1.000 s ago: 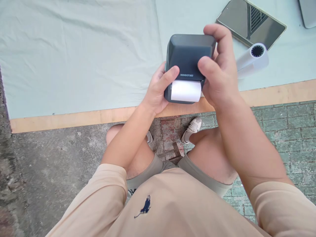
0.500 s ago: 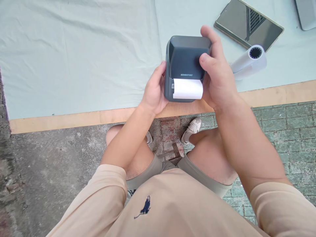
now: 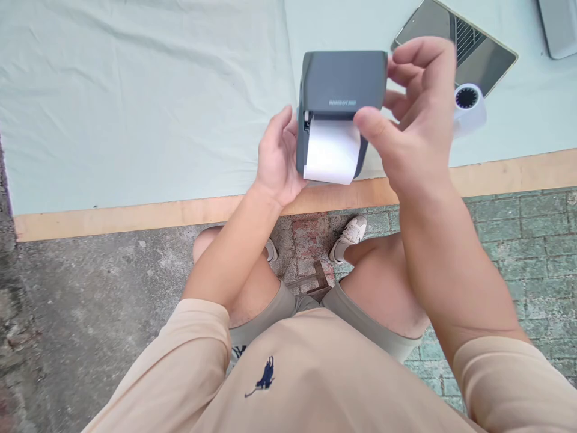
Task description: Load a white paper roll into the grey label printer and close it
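Printer (image 3: 338, 87) is btwn both hands, up over the table (image 3: 216, 210) edge. L hand (image 3: 280, 161) holds its left side, thumb alongside, some fingers hidden. R hand (image 3: 417, 117) is half-curled at its right side, thumb by the top's lower corner; bit blurry there, can't tell if it's gripping. Paper (image 3: 332, 151) sticks out below the top, also btwn hands. Phone (image 3: 489, 51) partly behind R hand, white roll (image 3: 474, 115) just right of it.

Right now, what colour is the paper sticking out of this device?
The paper is white, best seen in the head view.
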Available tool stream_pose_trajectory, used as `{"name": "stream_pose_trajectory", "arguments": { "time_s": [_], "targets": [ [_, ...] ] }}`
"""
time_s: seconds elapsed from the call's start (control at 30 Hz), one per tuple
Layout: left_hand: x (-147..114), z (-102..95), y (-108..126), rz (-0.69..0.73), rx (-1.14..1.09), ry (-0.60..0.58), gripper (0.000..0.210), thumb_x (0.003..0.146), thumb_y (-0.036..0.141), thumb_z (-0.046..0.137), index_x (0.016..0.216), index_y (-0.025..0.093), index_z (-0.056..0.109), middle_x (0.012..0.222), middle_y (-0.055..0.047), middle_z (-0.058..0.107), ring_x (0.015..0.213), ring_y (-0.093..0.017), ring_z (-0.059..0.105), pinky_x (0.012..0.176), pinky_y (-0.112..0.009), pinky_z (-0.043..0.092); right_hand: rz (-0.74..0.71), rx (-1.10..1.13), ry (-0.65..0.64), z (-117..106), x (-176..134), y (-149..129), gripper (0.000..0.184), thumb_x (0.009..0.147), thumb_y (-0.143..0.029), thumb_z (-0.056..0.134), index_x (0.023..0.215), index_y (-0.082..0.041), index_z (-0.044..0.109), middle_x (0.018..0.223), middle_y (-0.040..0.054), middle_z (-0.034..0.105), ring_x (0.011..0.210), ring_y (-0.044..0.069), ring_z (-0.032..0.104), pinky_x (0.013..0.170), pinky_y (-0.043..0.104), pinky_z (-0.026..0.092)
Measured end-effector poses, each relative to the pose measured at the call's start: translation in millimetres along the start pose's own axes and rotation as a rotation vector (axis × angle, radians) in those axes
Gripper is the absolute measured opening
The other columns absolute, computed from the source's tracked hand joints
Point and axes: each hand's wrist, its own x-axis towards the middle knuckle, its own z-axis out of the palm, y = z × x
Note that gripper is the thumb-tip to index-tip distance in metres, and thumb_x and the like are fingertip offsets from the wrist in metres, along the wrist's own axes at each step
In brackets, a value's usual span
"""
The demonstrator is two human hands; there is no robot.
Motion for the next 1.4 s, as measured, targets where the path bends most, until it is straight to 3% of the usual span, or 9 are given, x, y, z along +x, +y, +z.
{"name": "stream_pose_trajectory", "arguments": {
  "time_s": [0.07,0.13,0.23,0.33,0.5,0.63,0.93,1.2,1.4],
  "targets": [
    [-3,1.7,0,-0.022,0.000,-0.006,0.047,0.084,0.063,0.044,0.089,0.021,0.063,0.088,-0.004,0.069,0.125,-0.026,0.055,0.094,-0.034,0.054,-0.067,-0.095,0.283,3,4,-5,0.029,0.083,-0.045,0.056,0.077,-0.021,0.041,0.080,0.0006,0.050,0.075,0.010,0.055,0.067,0.026,0.050],
    [-5,4.1,-2,-0.016,0.012,-0.042,0.039,0.086,0.056,0.049,0.093,0.020,0.062,0.087,-0.002,0.066,0.121,-0.024,0.058,0.091,-0.032,0.054,-0.098,-0.104,0.338,3,7,-10,0.030,0.092,-0.038,0.041,0.069,-0.019,0.037,0.067,0.0004,0.044,0.065,0.009,0.054,0.070,0.029,0.050],
    [-4,5.4,-5,0.036,0.003,-0.118,0.021,0.089,0.036,0.051,0.096,0.019,0.060,0.082,0.001,0.062,0.102,-0.017,0.066,0.084,-0.026,0.054,-0.111,-0.102,0.152,-1,8,-16,0.021,0.093,-0.029,0.037,0.084,-0.019,0.054,0.089,0.0016,0.061,0.090,0.013,0.065,0.078,0.029,0.052],
    [-2,3.3,-8,0.057,-0.044,-0.171,0.020,0.090,0.033,0.049,0.095,0.017,0.059,0.080,0.000,0.061,0.089,-0.014,0.067,0.079,-0.024,0.054,-0.158,-0.192,0.034,-8,6,-19,0.022,0.089,-0.026,0.042,0.109,-0.028,0.053,0.120,-0.0056,0.057,0.115,0.012,0.058,0.075,0.024,0.050],
    [-2,3.8,-8,0.064,-0.038,-0.209,0.018,0.090,0.031,0.049,0.095,0.016,0.058,0.079,0.001,0.058,0.079,-0.011,0.065,0.066,-0.019,0.050,-0.157,-0.636,-0.087,-12,6,-21,0.015,0.076,-0.022,0.058,0.092,-0.023,0.061,0.095,-0.0026,0.065,0.093,0.017,0.059,0.083,0.033,0.047],
    [-6,9.1,-6,0.058,0.040,-0.193,0.015,0.092,0.025,0.046,0.096,0.017,0.058,0.077,0.003,0.057,0.076,-0.007,0.065,0.064,-0.015,0.048,-0.001,-0.963,-0.288,-12,9,-26,0.031,0.074,-0.032,0.061,0.105,-0.029,0.063,0.107,-0.0024,0.065,0.103,0.027,0.054,0.092,0.046,0.041],
    [-9,11.6,-6,0.041,0.119,-0.157,0.015,0.092,0.022,0.047,0.095,0.016,0.060,0.077,0.003,0.058,0.097,-0.014,0.069,0.074,-0.018,0.051,0.148,-1.189,-0.501,-4,14,-42,0.028,0.079,-0.030,0.049,0.104,-0.027,0.062,0.086,0.0083,0.062,0.093,0.031,0.058,0.085,0.054,0.043],
    [-5,7.7,-7,0.054,0.002,-0.136,0.018,0.091,0.029,0.049,0.088,0.016,0.061,0.074,0.004,0.062,0.081,-0.010,0.070,0.068,-0.017,0.054,0.065,-0.468,-0.217,-21,10,-38,0.040,0.064,-0.019,0.051,0.100,-0.022,0.067,0.089,0.0024,0.063,0.073,0.012,0.050,0.068,0.031,0.041],
    [-3,4.2,-4,0.008,-0.031,-0.138,0.031,0.091,0.041,0.044,0.079,0.016,0.060,0.082,-0.002,0.068,0.108,-0.020,0.066,0.084,-0.026,0.059,0.482,0.245,-0.020,-34,9,-22,0.048,0.056,-0.028,0.045,0.103,-0.021,0.052,0.095,0.0076,0.052,0.062,0.009,0.038,0.049,0.026,0.029]
  ]
}}
